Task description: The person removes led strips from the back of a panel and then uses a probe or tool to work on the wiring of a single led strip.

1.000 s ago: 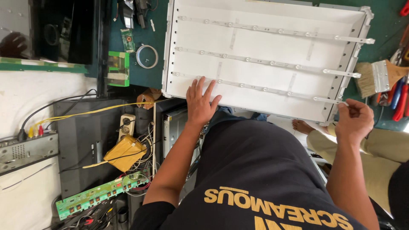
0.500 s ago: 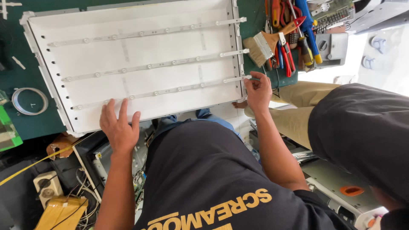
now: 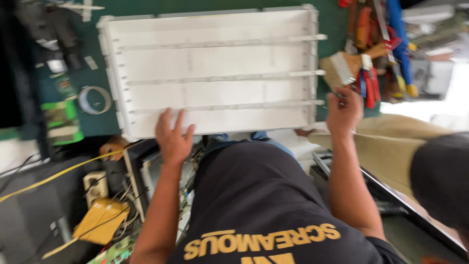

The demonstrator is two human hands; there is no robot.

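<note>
OK, left hand (image 3: pixel 172 137) lies flat, fingers spread, palm down on the near edge of the white backlight panel (image 3: pixel 215 63), gripping nothing. Right hand (image 3: pixel 344 111) is at the panel's near right corner, fingers curled around the end of the nearest LED strip (image 3: pixel 229 106); whether it actually pinches the strip tip I cannot tell, too blurred.

The panel lies flat on the green bench mat (image 3: pixel 97 122), at 12 o'clock from both hands. Three LED strips run left to right across it, and their right ends stick out past the panel's right rim.

At 1 o'clock from the right hand: a brush (image 3: pixel 337 68) with pale bristles, just beside a pile of red- and blue-handled hand tools (image 3: pixel 381 58). At 9 o'clock from the left hand: a roll of tape (image 3: pixel 94 99) on the mat, well apart from the panel edge. At 7 o'clock from the left hand: a yellow cable (image 3: pixel 58 171), a power strip (image 3: pixel 95 185) and a yellow object (image 3: pixel 100 220), too blurred to identify, among tangled wires.

At 4 o'clock from the right hand: another person's dark sleeve (image 3: pixel 439 181) and tan trouser leg (image 3: pixel 391 146).
</note>
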